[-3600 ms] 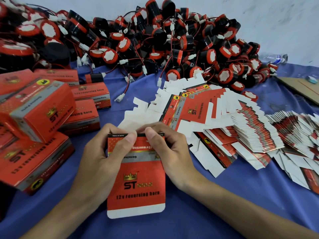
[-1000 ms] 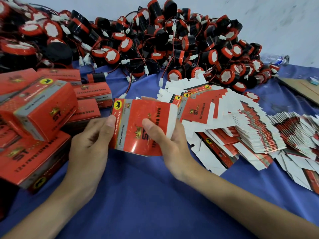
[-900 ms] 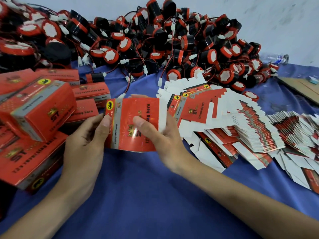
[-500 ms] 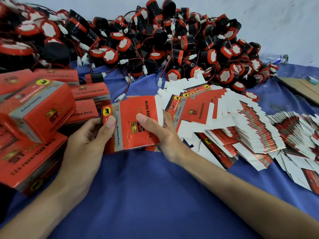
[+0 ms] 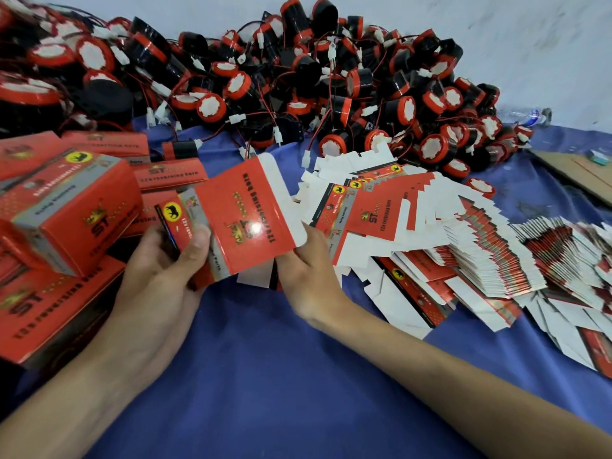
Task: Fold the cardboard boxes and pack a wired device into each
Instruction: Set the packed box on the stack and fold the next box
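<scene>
The cardboard box (image 5: 251, 213) sits between both my hands, lifted off the blue cloth (image 5: 265, 376) and tilted, its glossy red face turned up toward me. A white flap stands out along its far right edge, and another white flap hangs below it. My left hand (image 5: 159, 279) grips the near end: the thumb presses down on the narrow panel with the yellow badge, and the fingers curl underneath. My right hand (image 5: 308, 276) holds the lower right edge, with its fingers tucked out of sight behind the card, so I cannot tell how they lie there.

Just beside the box on my right, flat boxes (image 5: 430, 233) lie fanned out in a long overlapping row across the cloth. On my left, folded boxes (image 5: 66, 207) are stacked in a loose heap, one close to my left wrist. Beyond everything, against the wall, the wired devices (image 5: 298, 77) are piled up, round black and red bodies with white faces and thin red and black leads tangled together. A plastic bottle (image 5: 526, 114) lies at the pile's far right end, near a brown cardboard sheet (image 5: 583, 173).
</scene>
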